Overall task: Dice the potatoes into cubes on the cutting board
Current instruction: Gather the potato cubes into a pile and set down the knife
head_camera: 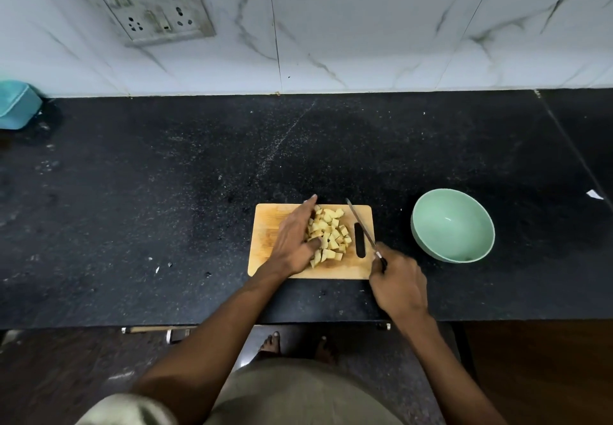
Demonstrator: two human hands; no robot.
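Observation:
A wooden cutting board (272, 225) lies on the black counter in front of me. A heap of pale yellow potato cubes (330, 232) sits in its middle. My left hand (293, 239) lies on the board with straight fingers, its edge pressed against the left side of the heap. My right hand (399, 283) grips the dark handle of a knife (361, 225) at the board's right corner. The blade slants up and to the left, just right of the cubes and over the board's handle slot.
An empty mint-green bowl (452, 225) stands on the counter to the right of the board. A teal container (16, 104) sits at the far left by the tiled wall. A socket plate (149, 10) is on the wall. The counter's front edge runs just below my wrists.

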